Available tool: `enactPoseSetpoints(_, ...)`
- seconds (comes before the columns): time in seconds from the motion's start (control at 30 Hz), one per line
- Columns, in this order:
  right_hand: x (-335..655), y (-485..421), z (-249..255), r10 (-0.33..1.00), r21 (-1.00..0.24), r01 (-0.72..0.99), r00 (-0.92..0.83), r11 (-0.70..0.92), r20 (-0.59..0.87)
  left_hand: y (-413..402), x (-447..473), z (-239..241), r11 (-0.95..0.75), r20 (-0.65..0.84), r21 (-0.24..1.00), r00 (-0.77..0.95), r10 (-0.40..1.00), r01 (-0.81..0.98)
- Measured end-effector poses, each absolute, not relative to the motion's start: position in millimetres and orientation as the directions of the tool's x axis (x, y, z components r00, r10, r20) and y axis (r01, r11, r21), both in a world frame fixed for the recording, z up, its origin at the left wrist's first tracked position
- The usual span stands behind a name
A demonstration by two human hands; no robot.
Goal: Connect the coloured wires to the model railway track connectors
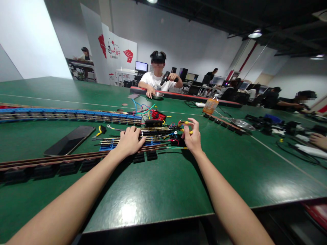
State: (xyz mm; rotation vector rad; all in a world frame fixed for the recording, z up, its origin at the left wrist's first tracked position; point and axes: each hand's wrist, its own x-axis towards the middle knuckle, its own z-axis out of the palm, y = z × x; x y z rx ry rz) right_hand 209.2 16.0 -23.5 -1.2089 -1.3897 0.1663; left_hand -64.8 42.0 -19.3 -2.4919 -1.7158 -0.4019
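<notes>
My left hand (129,142) curls over a short section of track (109,140) with thin metal rails and blue ties, its fingers closed on it. On the right, my right hand (193,136) pinches a yellow-sleeved wire (187,123) between thumb and fingers, at the end of the dark rails. Coloured wires lie around that end, with a green wire (176,148) pointing towards my right hand. Left of the rails lies a ring terminal (109,126) on a lead. A red part with wires (158,115) sits just behind.
A black phone (70,140) lies on the green table (158,190), between a long blue-tied track (63,115) and brown rails on black blocks (63,166). Across the table, a person holds a drill (165,78) beside a metal bowl (157,96). An orange container (211,106) stands right.
</notes>
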Motion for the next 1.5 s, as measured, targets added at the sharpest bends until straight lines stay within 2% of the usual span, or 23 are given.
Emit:
enactPoseSetpoints(0.17,211.7,22.7,-24.4,0.696,-0.835,0.372,0.468,0.405,0.545,42.7,-65.0,-21.1,-0.364,0.272,0.069,0.334,0.903,0.929)
enactPoseSetpoints(0.3,212.6,24.2,-21.7,0.701,-0.884,0.247,0.54,0.397,0.466,42.6,-65.2,-20.8,-0.365,0.266,0.067,0.336,0.904,0.929)
enactPoseSetpoints(0.4,212.2,22.2,-18.5,0.706,-0.886,0.248,0.536,0.392,0.463,42.4,-65.1,-20.0,-0.36,0.264,0.069,0.331,0.906,0.93)
enactPoseSetpoints(0.5,211.8,20.5,-18.0,0.68,-0.855,0.341,0.519,0.391,0.518,42.2,-64.9,-19.3,-0.359,0.258,0.066,0.332,0.908,0.931)
enactPoseSetpoints(0.73,206.9,14.5,-20.5,0.607,-0.635,0.638,0.313,0.435,0.73,42.1,-65.4,-19.3,-0.367,0.264,0.071,0.338,0.903,0.927)
enactPoseSetpoints(0.87,206.7,10.0,-16.3,0.599,-0.504,0.736,0.168,0.453,0.783,41.3,-65.4,-18.6,-0.36,0.257,0.067,0.333,0.907,0.93)
enactPoseSetpoints(1.0,206.9,5.8,-11.9,0.572,-0.32,0.786,-0.052,0.529,0.819,40.7,-65.1,-17.9,-0.351,0.254,0.06,0.326,0.911,0.934)
enactPoseSetpoints(1.17,199.9,1.1,-10.9,0.557,-0.142,0.822,-0.237,0.552,0.796,40.8,-65.0,-17.6,-0.347,0.256,0.063,0.321,0.912,0.936)
enactPoseSetpoints(1.5,194.9,-3.4,-9.3,0.641,-0.008,0.86,-0.374,0.51,0.67,42.4,-65.2,-18.3,-0.353,0.252,0.07,0.326,0.911,0.933)
